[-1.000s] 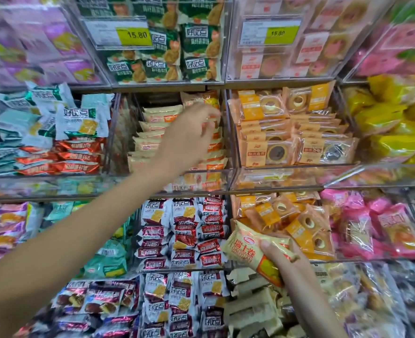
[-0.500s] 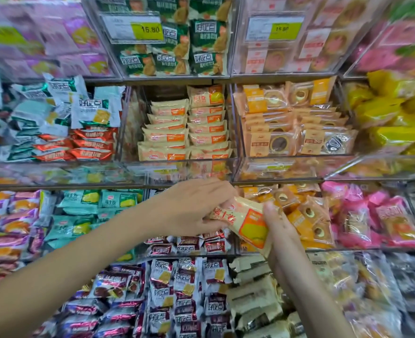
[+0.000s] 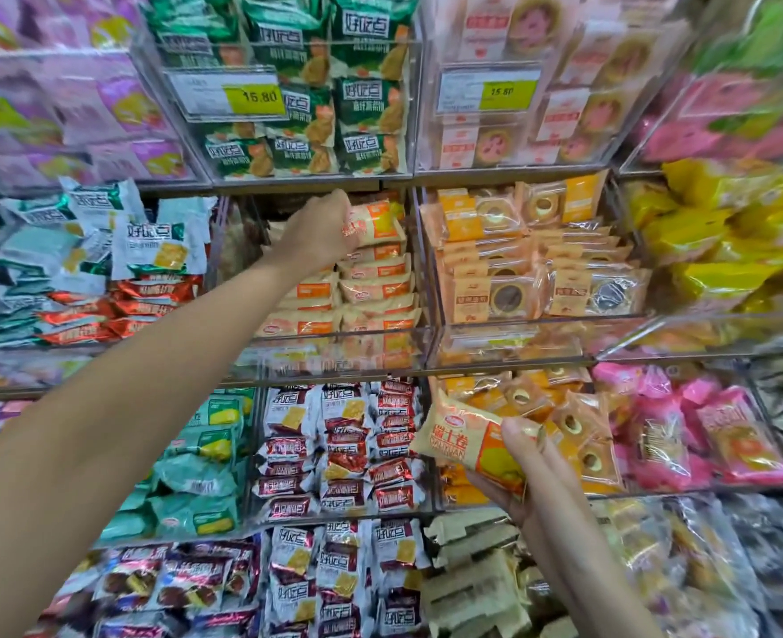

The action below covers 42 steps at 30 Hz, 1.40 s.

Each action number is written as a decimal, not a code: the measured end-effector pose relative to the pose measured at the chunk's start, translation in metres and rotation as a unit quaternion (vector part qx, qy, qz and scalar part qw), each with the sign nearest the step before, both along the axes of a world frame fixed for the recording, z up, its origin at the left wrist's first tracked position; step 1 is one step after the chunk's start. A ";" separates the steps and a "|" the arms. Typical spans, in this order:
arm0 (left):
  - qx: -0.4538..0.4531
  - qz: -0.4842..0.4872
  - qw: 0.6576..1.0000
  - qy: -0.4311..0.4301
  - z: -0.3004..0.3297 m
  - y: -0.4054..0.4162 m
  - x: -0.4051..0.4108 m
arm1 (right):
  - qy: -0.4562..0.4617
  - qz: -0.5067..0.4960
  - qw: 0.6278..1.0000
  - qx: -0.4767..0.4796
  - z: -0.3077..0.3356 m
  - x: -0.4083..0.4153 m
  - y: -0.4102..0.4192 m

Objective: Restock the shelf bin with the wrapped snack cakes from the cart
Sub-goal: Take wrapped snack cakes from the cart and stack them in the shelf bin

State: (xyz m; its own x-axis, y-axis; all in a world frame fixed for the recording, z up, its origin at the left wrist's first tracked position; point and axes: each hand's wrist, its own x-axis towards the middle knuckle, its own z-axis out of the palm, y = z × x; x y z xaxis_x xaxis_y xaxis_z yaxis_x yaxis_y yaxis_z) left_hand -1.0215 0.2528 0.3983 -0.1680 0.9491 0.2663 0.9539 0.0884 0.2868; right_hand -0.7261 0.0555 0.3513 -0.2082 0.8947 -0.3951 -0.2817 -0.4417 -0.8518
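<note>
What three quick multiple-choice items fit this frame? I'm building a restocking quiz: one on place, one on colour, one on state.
1. Where is the left hand?
A. at the clear shelf bin
B. on the bottom shelf
C. at its owner's side

2. The price tag showing 15.80 is:
A. red
B. yellow
C. blue

3. The right hand is:
A. empty
B. pointing
C. holding a cream-and-orange cake pack

A: it sets a wrapped cake atop that bin's stack. B: yellow label. C: fingers wrap the pack.
</note>
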 end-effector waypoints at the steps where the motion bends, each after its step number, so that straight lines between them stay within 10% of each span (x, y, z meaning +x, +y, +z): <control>1: 0.002 0.002 1.000 0.020 -0.005 0.008 0.003 | 0.002 0.000 1.000 -0.002 -0.002 0.002 0.000; 13: 0.017 -0.090 0.990 0.109 -0.034 0.041 -0.014 | -0.014 -0.032 0.999 -0.025 -0.013 0.013 0.010; 20: -0.029 -0.056 0.998 -0.015 -0.012 -0.009 0.000 | -0.004 -0.028 0.999 -0.018 -0.009 0.002 0.018; 25: -0.019 -0.305 0.946 -0.108 0.015 -0.110 0.054 | -0.011 -0.011 1.000 0.024 0.002 -0.010 0.020; 28: -0.017 -0.423 0.906 0.029 0.022 -0.151 0.073 | 0.015 0.011 0.998 0.067 0.019 -0.023 0.027; 33: 0.049 -0.347 0.933 0.078 0.028 -0.150 0.054 | -0.040 0.079 0.985 0.147 0.052 -0.046 0.056; 36: 0.023 -0.216 0.975 0.048 0.028 -0.121 0.029 | -0.252 -0.003 0.903 0.347 0.060 -0.053 0.100; 39: -0.024 -0.103 0.994 0.020 0.016 -0.080 0.006 | -0.509 -0.061 0.712 0.480 0.048 -0.056 0.147; 42: 0.008 -0.095 0.995 0.008 -0.003 -0.046 -0.004 | -0.581 -0.045 0.633 0.510 0.022 -0.058 0.168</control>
State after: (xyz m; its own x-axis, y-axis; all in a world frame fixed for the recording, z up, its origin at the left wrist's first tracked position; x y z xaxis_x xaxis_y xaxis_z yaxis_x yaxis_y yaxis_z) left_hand -1.0251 0.2066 0.3949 0.0193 0.9590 0.2828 0.9574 -0.0992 0.2711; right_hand -0.7846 0.2232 0.3730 -0.2376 0.7954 0.5576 0.8109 0.4784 -0.3369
